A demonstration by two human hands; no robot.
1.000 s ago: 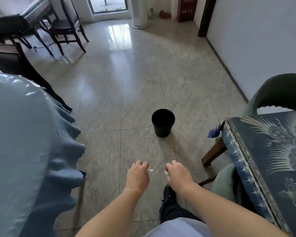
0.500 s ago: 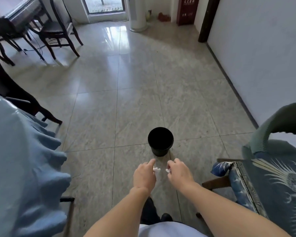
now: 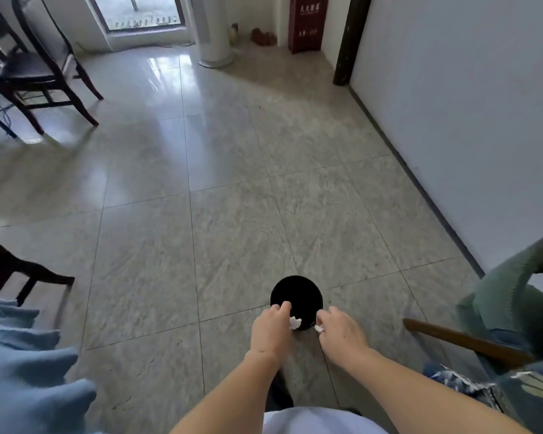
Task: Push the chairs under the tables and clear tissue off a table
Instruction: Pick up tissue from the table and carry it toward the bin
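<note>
Both hands pinch tissue: the left hand [image 3: 268,332] has its grip closed on a small white tissue scrap [image 3: 295,322], the right hand [image 3: 342,335] on a smaller tissue bit [image 3: 318,328]. The scraps are crumpled, so no long axis or pointing direction can be told. Both sit at the near rim of the black bin [image 3: 296,296] on the tiled floor [image 3: 232,198], the larger scrap overlapping its opening. Half a second ago the hands were short of the bin; now the fingertips reach over its edge, and the blue tablecloth [image 3: 22,371] on the left table shows less.
</note>
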